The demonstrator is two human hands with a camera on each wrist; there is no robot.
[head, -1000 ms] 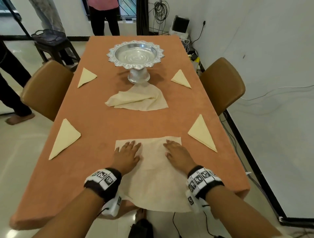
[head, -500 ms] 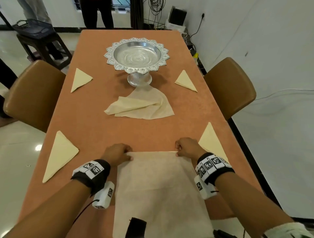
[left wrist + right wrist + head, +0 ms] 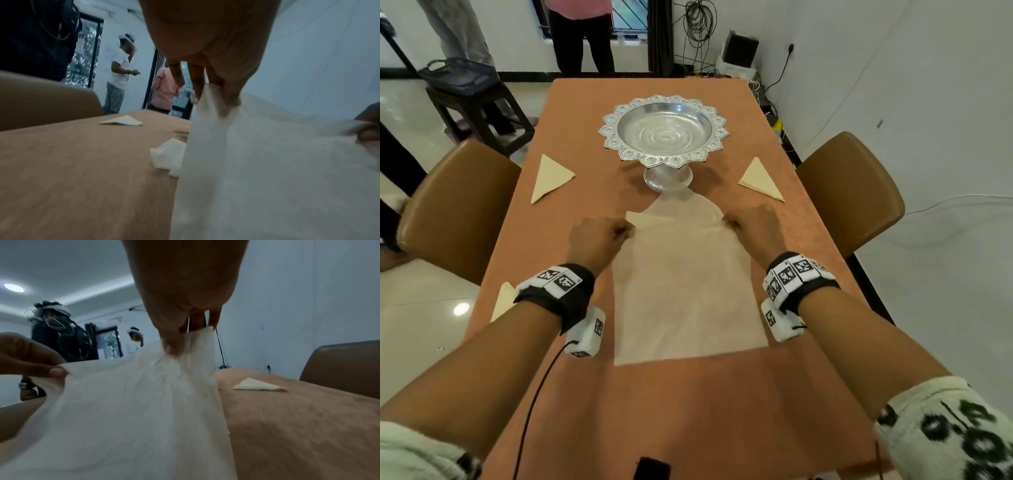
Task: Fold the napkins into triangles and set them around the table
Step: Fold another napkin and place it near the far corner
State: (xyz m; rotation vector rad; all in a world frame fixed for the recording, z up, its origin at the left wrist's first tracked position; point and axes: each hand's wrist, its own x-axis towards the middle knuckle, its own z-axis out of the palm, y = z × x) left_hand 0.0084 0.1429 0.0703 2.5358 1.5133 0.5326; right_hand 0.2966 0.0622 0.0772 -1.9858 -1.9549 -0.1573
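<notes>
Cream napkin now lies further up the table, its far corners pinched by left hand and right hand.

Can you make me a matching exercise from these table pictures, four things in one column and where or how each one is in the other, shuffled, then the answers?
Things
1. left hand
2. silver pedestal bowl
3. folded triangle napkin
4. brown chair

Places or states
A. lies by the table's right edge
B. pinches a far corner of the open napkin
C. stands at the table's left side
D. stands in the middle of the far half

Pairs: 1-B, 2-D, 3-A, 4-C
</notes>
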